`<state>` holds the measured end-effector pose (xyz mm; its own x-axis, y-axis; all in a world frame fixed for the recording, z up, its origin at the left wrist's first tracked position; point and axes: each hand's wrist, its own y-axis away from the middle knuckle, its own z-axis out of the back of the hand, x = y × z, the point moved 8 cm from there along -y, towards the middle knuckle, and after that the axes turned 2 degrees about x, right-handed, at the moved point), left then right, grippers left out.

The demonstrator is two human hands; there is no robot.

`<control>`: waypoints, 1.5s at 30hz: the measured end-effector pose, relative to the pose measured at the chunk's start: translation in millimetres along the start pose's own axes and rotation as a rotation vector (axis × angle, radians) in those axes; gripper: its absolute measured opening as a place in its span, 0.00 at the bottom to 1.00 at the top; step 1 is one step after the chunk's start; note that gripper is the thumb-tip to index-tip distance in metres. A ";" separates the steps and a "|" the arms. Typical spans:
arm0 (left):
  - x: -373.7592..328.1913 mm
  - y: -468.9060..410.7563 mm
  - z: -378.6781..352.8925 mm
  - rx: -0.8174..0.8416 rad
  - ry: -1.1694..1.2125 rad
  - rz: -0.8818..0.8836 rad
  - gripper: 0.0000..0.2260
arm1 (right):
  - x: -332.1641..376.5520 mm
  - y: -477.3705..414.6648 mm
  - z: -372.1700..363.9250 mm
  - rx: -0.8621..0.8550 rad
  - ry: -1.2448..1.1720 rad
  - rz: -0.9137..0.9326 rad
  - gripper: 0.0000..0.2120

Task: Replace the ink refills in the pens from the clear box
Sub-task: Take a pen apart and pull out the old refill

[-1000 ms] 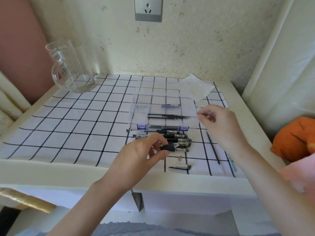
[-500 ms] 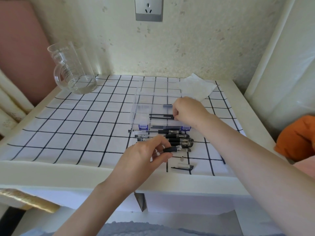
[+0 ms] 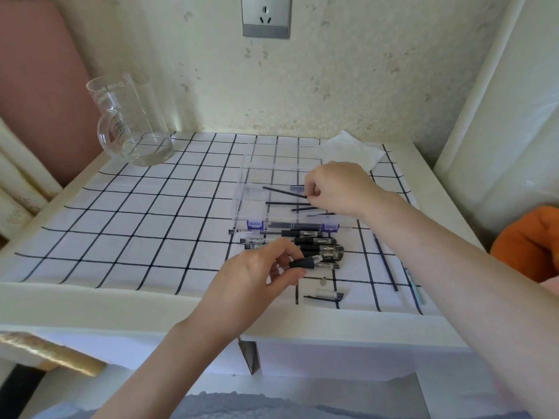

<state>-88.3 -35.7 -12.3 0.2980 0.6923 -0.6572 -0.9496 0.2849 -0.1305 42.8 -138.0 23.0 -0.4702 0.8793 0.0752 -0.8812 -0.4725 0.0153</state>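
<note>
The task looks to be at an early or middle stage. The left hand (image 3: 257, 273) grips an opened pen barrel (image 3: 305, 263) by its black grip section, just above the near part of the surface (image 3: 75, 300). The right hand (image 3: 338, 189) reaches into the clear box (image 3: 245, 176) and pinches the right end of a dark refill (image 3: 284, 192), which slants up above the few other refills lying on the box floor.

A row of pens (image 3: 314, 243) lies just near the box's front wall; I cannot tell which of them already carry new refills. A loose cap (image 3: 325, 295) sits near the edge, and a thin loose refill (image 3: 385, 261) lies on the checked cloth (image 3: 121, 222) to the right, probably the spent one. Still to do for this pen, as I judge it: slide the new refill in, close the tip and recap, then repeat for the rest.

A second ago the right hand was out to the right of the box, over the cloth. Half a second ago it was down among the refills. Now it has one picked out and tilted. The left hand has kept its hold on the barrel throughout.
</note>
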 end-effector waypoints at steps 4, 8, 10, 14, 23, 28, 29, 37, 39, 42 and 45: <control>2.6 -0.5 3.3 -0.021 0.025 0.007 0.06 | 5.6 28.5 11.7 -0.025 -0.488 0.009 0.15; 4.4 -0.4 6.0 -0.032 0.075 0.034 0.05 | 13.0 64.1 12.2 0.002 -0.894 -0.023 0.13; 4.7 -0.5 7.4 -0.040 0.102 0.051 0.04 | 15.0 79.7 13.0 0.002 -1.111 -0.005 0.13; 4.9 -0.4 10.8 -0.069 0.147 0.062 0.03 | 11.1 103.7 16.9 -0.143 -1.290 0.002 0.08; 3.5 0.7 8.1 -0.046 0.190 0.066 0.04 | -21.1 138.8 8.9 -0.642 -1.344 -0.220 0.11; 4.3 1.0 7.1 -0.044 0.211 0.078 0.05 | -41.3 142.3 -2.0 -0.739 -1.565 -0.341 0.12; 4.6 0.9 7.2 -0.043 0.216 0.081 0.05 | -43.4 142.3 -2.7 -0.746 -1.593 -0.351 0.12; 3.1 1.1 6.5 -0.038 0.223 0.080 0.05 | -42.0 137.0 -7.9 -0.690 -1.637 -0.342 0.12; 2.4 1.4 7.1 -0.041 0.219 0.076 0.05 | -42.1 136.5 -9.7 -0.682 -1.626 -0.339 0.12; 1.7 1.7 7.9 -0.046 0.210 0.068 0.05 | -41.9 136.4 -11.0 -0.671 -1.590 -0.346 0.12; 2.1 1.9 9.2 -0.059 0.197 0.060 0.06 | -39.5 135.2 -11.6 -0.651 -1.583 -0.344 0.11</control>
<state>-88.6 -27.6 -7.1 0.2217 0.5622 -0.7967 -0.9708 0.2039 -0.1262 -58.3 -236.0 10.5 -0.1260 -0.1630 0.9785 -0.9828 0.1550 -0.1008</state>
